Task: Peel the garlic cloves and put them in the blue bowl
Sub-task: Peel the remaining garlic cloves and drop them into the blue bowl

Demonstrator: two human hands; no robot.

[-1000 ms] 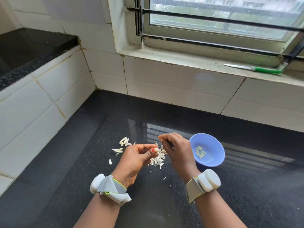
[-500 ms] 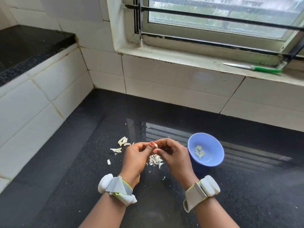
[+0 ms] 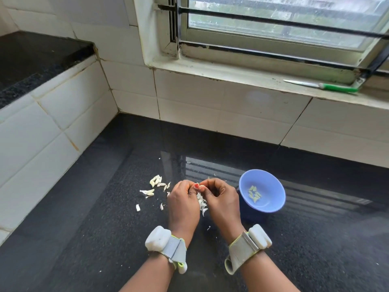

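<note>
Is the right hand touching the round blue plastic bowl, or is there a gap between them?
Cannot tell. In the head view the right hand overlaps the left rim of the round blue plastic bowl, hiding any gap or contact.

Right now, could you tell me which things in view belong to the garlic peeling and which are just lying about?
Part of the job:
- garlic clove pinched between left hand and right hand
- unpeeled cloves
- blue bowl holding peeled cloves
- heap of skins

Lying about:
- green-handled knife on the window sill
</note>
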